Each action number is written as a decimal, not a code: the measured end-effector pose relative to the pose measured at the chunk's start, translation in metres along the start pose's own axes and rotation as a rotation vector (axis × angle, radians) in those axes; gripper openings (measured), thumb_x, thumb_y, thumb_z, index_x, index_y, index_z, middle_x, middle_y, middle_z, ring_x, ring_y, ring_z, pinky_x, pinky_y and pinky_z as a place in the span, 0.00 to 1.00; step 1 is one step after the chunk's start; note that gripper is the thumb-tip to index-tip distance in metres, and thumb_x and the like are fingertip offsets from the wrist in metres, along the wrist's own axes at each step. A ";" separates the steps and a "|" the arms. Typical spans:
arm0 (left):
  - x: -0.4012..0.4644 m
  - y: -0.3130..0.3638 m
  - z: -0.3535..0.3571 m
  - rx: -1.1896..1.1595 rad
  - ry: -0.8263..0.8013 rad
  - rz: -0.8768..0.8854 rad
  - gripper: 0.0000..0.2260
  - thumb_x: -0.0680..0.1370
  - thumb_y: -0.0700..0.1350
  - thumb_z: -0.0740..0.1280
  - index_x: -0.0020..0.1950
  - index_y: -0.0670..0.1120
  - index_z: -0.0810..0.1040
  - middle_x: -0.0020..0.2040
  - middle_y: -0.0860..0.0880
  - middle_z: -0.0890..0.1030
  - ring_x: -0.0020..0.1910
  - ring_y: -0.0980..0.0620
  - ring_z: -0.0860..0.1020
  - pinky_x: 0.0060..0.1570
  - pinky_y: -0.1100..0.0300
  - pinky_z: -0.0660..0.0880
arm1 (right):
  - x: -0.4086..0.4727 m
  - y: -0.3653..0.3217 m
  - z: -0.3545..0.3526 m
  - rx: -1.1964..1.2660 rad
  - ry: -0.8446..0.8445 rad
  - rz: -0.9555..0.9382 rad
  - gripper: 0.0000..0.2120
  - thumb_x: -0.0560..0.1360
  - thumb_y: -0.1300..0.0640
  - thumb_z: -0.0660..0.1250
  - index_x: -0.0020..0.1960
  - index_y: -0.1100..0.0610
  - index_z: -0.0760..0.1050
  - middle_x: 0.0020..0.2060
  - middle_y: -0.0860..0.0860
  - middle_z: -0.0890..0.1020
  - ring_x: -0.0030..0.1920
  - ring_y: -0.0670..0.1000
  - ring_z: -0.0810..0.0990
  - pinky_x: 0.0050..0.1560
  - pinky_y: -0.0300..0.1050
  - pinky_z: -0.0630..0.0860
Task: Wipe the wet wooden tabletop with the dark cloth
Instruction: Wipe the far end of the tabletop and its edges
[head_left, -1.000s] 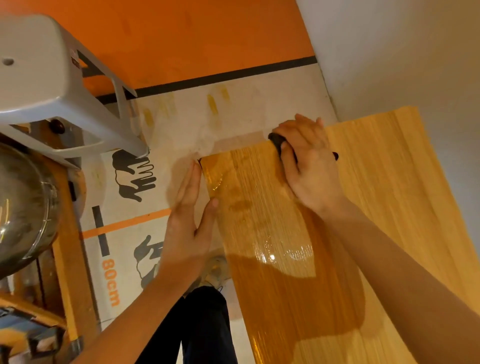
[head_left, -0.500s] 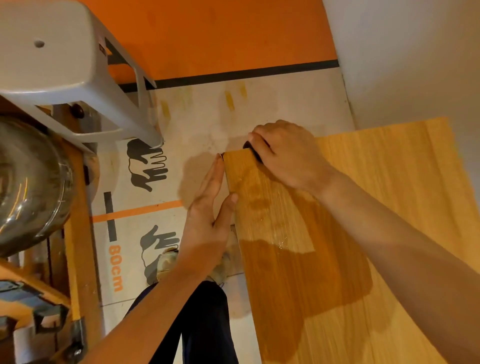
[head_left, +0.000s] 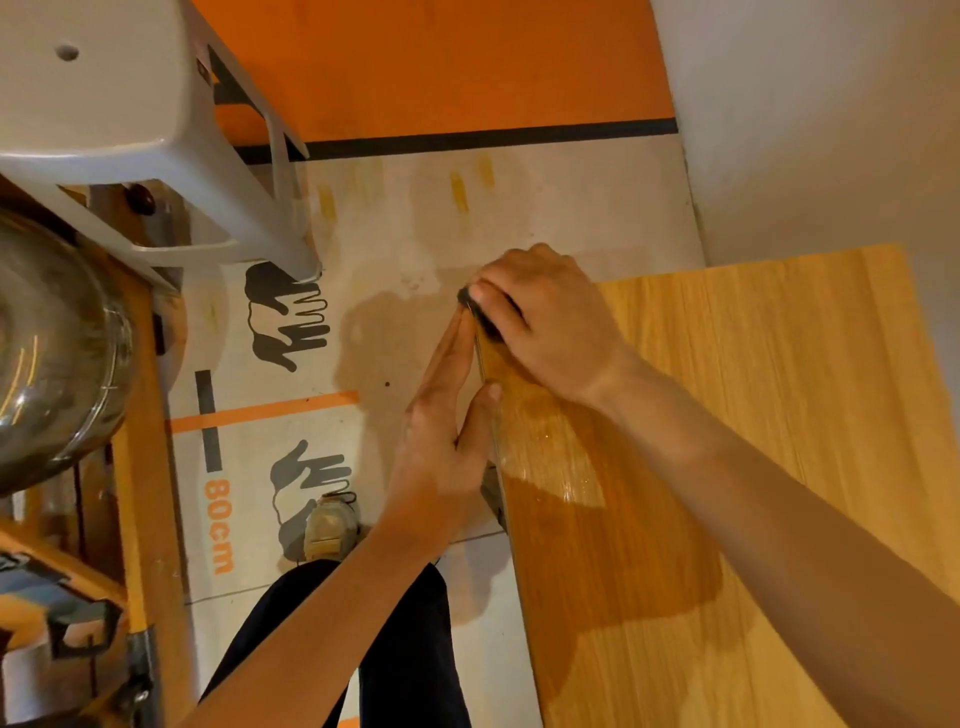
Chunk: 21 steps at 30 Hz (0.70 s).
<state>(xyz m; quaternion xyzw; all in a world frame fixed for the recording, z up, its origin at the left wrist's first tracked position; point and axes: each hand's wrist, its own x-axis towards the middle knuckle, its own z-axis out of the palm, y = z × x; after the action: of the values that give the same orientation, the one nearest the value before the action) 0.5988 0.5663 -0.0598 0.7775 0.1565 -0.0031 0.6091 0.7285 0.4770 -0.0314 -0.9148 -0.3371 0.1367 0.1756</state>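
The wooden table (head_left: 779, 415) shows a wet sheen near its left edge. The right hand (head_left: 550, 322) curls over the dark cloth (head_left: 485, 319) at the far-left corner. The left hand (head_left: 447, 415), fingers straight together, presses flat against the left edge.

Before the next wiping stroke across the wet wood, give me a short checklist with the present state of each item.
1. Dark cloth under the right hand: ok, mostly hidden.
2. Cloth on the wooden tabletop: ok, at its far left corner.
3. Left hand flat against the table's left edge, fingers straight: ok.
4. Wet patches left: not ok, glossy streaks near the left edge.
5. Stroke path free of objects: ok.
6. Cloth's wetness: cannot tell.
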 end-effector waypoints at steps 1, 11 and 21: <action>0.001 0.000 0.000 0.011 0.003 0.004 0.27 0.83 0.44 0.59 0.82 0.43 0.57 0.79 0.58 0.59 0.77 0.71 0.55 0.73 0.75 0.53 | 0.000 0.000 -0.002 0.038 -0.028 -0.029 0.14 0.82 0.52 0.55 0.56 0.55 0.79 0.51 0.52 0.82 0.51 0.52 0.75 0.52 0.45 0.68; -0.001 -0.001 -0.001 -0.051 -0.018 -0.027 0.26 0.85 0.42 0.61 0.82 0.47 0.55 0.81 0.55 0.58 0.77 0.71 0.53 0.72 0.78 0.51 | -0.032 0.002 0.005 0.199 0.224 0.231 0.16 0.82 0.58 0.59 0.68 0.59 0.72 0.70 0.53 0.72 0.75 0.52 0.62 0.78 0.54 0.50; 0.002 0.001 -0.007 -0.116 -0.057 -0.020 0.27 0.85 0.41 0.61 0.81 0.49 0.54 0.81 0.55 0.57 0.78 0.69 0.54 0.74 0.74 0.52 | -0.084 -0.023 0.016 0.203 0.228 0.300 0.19 0.81 0.61 0.58 0.72 0.60 0.67 0.74 0.53 0.65 0.77 0.53 0.54 0.77 0.58 0.51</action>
<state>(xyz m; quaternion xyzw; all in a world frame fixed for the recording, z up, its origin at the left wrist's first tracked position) 0.5997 0.5728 -0.0576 0.7389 0.1469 -0.0226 0.6573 0.6475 0.4412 -0.0254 -0.9419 -0.1595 0.0902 0.2814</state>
